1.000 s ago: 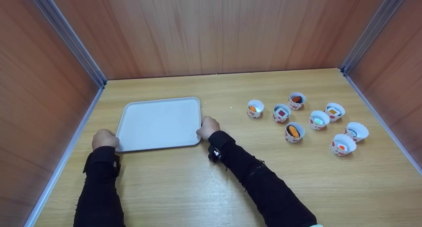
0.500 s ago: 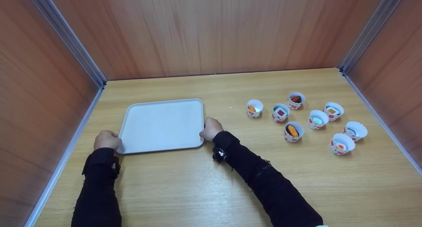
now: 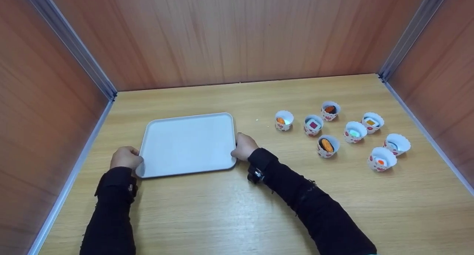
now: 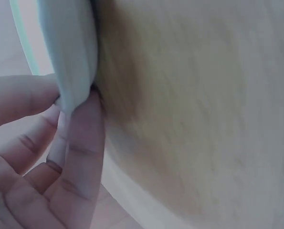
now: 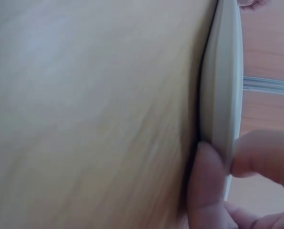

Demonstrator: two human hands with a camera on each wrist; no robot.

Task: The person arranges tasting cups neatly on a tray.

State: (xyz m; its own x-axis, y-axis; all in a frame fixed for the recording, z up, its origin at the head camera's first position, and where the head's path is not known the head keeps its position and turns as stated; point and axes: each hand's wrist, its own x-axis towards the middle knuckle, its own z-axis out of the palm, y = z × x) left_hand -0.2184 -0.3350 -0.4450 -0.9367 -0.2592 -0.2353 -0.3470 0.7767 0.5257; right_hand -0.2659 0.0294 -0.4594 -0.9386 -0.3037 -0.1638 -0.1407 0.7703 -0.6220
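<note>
A white rectangular tray point(image 3: 189, 144) with rounded corners lies left of the middle of the table in the head view. My left hand point(image 3: 126, 158) pinches its near left corner; in the left wrist view the thumb is on one side of the tray rim point(image 4: 72, 52) and the fingers point(image 4: 84, 138) on the other. At the right short side, my right hand point(image 3: 244, 146) pinches the rim near the front corner. The right wrist view shows thumb and fingers point(image 5: 206, 186) on either side of the tray edge point(image 5: 223, 86).
Several patterned paper cups with small food-like pieces stand on the right half of the table, the nearest to the tray being a cup with an orange piece point(image 3: 284, 120). Wood panels point(image 3: 237, 33) close in the back and both sides.
The tray has slid a little to the right and toward the front, with both hands moving along with it. The cups shift slightly in the view as the camera moves.
</note>
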